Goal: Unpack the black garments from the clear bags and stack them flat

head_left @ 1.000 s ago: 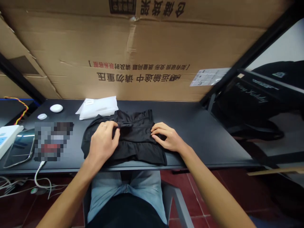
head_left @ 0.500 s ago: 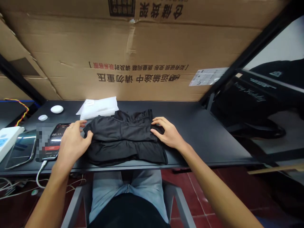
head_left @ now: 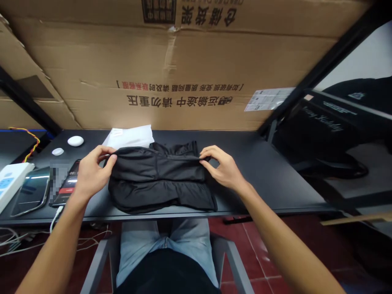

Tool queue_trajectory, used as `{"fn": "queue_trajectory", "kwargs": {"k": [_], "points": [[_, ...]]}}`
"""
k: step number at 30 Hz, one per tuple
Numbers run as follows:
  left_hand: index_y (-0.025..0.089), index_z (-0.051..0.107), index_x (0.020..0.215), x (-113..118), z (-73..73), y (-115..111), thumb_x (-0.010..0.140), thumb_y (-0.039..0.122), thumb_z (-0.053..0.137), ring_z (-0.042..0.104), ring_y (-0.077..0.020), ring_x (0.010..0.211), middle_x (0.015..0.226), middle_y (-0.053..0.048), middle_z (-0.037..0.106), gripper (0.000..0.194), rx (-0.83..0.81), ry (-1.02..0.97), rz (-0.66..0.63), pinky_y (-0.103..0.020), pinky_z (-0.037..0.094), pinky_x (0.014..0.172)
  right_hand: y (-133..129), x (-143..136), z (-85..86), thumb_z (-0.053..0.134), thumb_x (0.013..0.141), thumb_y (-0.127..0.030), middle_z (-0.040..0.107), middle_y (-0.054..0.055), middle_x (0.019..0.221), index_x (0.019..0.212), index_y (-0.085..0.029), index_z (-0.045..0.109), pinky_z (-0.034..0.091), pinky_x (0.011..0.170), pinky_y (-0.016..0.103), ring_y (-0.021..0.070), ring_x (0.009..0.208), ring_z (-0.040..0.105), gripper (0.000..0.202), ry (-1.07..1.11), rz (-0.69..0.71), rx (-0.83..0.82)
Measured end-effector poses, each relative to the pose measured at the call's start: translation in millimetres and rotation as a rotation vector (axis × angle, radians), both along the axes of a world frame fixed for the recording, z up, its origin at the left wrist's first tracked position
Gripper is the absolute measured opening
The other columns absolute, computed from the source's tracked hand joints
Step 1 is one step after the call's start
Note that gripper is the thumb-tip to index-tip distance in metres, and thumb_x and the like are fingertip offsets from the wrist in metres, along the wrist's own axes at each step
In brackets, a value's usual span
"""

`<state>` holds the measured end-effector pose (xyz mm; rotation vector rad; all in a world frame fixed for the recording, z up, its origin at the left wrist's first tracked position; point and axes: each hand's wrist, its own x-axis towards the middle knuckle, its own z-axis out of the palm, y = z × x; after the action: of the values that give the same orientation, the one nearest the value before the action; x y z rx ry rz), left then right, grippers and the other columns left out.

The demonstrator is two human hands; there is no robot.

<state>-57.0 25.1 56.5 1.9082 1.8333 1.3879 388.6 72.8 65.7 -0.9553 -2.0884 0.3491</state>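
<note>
A black cloth garment (head_left: 159, 179) lies folded on the dark desk in front of me; its exact kind I cannot make out. My left hand (head_left: 95, 169) pinches the far left corner of its upper fold between thumb and fingers. At the opposite end, my right hand (head_left: 222, 167) pinches the far right corner. Between the two hands the fold's far edge is stretched and slightly raised. Some crumpled black fabric sticks out behind that edge. A white plastic packet (head_left: 131, 136) lies just beyond the garment, partly covered by it.
Left on the desk (head_left: 260, 175) are a phone (head_left: 65, 188) with a white cable, another phone (head_left: 32, 192), a white power strip (head_left: 14, 179) and a white egg-shaped object (head_left: 75, 141). A large cardboard sheet (head_left: 199, 61) stands behind. A black bag (head_left: 321, 126) is at right.
Both hands have closed on the garment's upper fold. Its far edge is lifted and pulled taut, and now covers more of the white packet.
</note>
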Motion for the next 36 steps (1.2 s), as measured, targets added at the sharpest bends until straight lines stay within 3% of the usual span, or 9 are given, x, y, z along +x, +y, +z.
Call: {"fn": "queue_trajectory", "kwargs": {"k": [3, 7, 11, 14, 16, 20, 24, 31, 36], "points": [[0.025, 0.061, 0.095, -8, -0.8, -30, 0.091, 0.025, 0.066, 0.076, -0.0247, 0.113, 0.118, -0.005, 0.079, 0.007, 0.028, -0.116, -0.192, -0.042, 0.060, 0.107, -24, 10, 8.8, 0.066, 0.102, -0.020, 0.080, 0.007, 0.119, 0.100, -0.027, 0.070, 0.063, 0.101, 0.043, 0.0247, 0.109, 0.078, 0.008, -0.001, 0.166, -0.015], [0.025, 0.055, 0.086, -25, -4.7, -66, 0.086, 0.015, 0.063, 0.074, -0.0278, 0.119, 0.118, -0.006, 0.080, 0.013, -0.129, 0.019, -0.496, -0.047, 0.056, 0.113, -57, 20, 5.6, 0.066, 0.099, -0.014, 0.082, 0.008, 0.120, 0.098, -0.027, 0.069, 0.065, 0.101, 0.041, 0.0239, 0.114, 0.079, 0.014, -0.151, 0.400, -0.034], [0.024, 0.063, 0.096, -34, -0.3, -74, 0.097, 0.026, 0.059, 0.074, -0.0255, 0.109, 0.115, -0.007, 0.080, 0.005, -0.253, 0.129, -0.625, -0.042, 0.058, 0.100, -74, 23, -0.4, 0.080, 0.098, -0.032, 0.083, 0.012, 0.119, 0.105, -0.025, 0.071, 0.063, 0.109, 0.049, 0.0295, 0.121, 0.077, 0.013, -0.203, 0.506, -0.068], [0.024, 0.069, 0.098, -21, 11.2, -59, 0.101, 0.032, 0.065, 0.073, -0.0202, 0.090, 0.099, -0.003, 0.079, 0.009, -0.125, 0.222, -0.409, -0.034, 0.057, 0.087, -68, 25, 0.3, 0.074, 0.103, -0.039, 0.083, 0.012, 0.121, 0.113, -0.024, 0.074, 0.064, 0.109, 0.048, 0.0289, 0.120, 0.078, 0.018, -0.135, 0.505, -0.112], [0.025, 0.072, 0.100, -3, 20.6, -41, 0.100, 0.037, 0.069, 0.071, -0.0188, 0.084, 0.095, -0.001, 0.077, 0.012, -0.031, 0.306, -0.302, -0.033, 0.057, 0.085, -56, 25, 0.8, 0.067, 0.107, -0.033, 0.082, 0.011, 0.126, 0.116, -0.026, 0.076, 0.064, 0.108, 0.046, 0.0271, 0.120, 0.077, 0.015, -0.116, 0.378, -0.103], [0.031, 0.073, 0.133, 40, 32.2, 5, 0.100, 0.042, 0.070, 0.071, -0.0260, 0.120, 0.133, -0.005, 0.075, 0.035, -0.080, 0.587, -0.522, -0.039, 0.058, 0.102, -18, 20, -3.9, 0.070, 0.104, -0.032, 0.074, 0.010, 0.145, 0.127, -0.029, 0.078, 0.056, 0.120, 0.056, 0.0324, 0.138, 0.068, 0.025, -0.292, 0.156, 0.042], [0.027, 0.077, 0.118, 66, 32.1, 43, 0.102, 0.032, 0.064, 0.070, -0.0283, 0.117, 0.127, -0.008, 0.074, 0.021, -0.165, 0.804, -0.624, -0.042, 0.058, 0.099, 14, 14, -8.6, 0.066, 0.103, -0.029, 0.078, 0.011, 0.136, 0.111, -0.027, 0.081, 0.053, 0.122, 0.060, 0.0337, 0.138, 0.068, 0.017, -0.420, 0.213, 0.114], [0.021, 0.071, 0.115, 71, 44.6, 91, 0.109, 0.029, 0.052, 0.072, -0.0272, 0.099, 0.108, -0.010, 0.076, 0.022, -0.114, 0.763, -0.421, -0.040, 0.055, 0.092, 58, 7, 8.1, 0.058, 0.107, -0.039, 0.081, 0.009, 0.103, 0.109, -0.025, 0.071, 0.061, 0.093, 0.043, 0.0280, 0.095, 0.078, 0.019, -0.121, -0.146, 0.000], [0.021, 0.071, 0.122, 82, 49.5, 106, 0.106, 0.027, 0.054, 0.073, -0.0284, 0.109, 0.118, -0.011, 0.076, 0.023, -0.098, 0.695, -0.334, -0.041, 0.056, 0.099, 92, -6, 8.1, 0.061, 0.104, -0.042, 0.081, 0.010, 0.100, 0.109, -0.023, 0.072, 0.062, 0.094, 0.046, 0.0282, 0.092, 0.077, 0.023, -0.008, -0.198, -0.088]]}}
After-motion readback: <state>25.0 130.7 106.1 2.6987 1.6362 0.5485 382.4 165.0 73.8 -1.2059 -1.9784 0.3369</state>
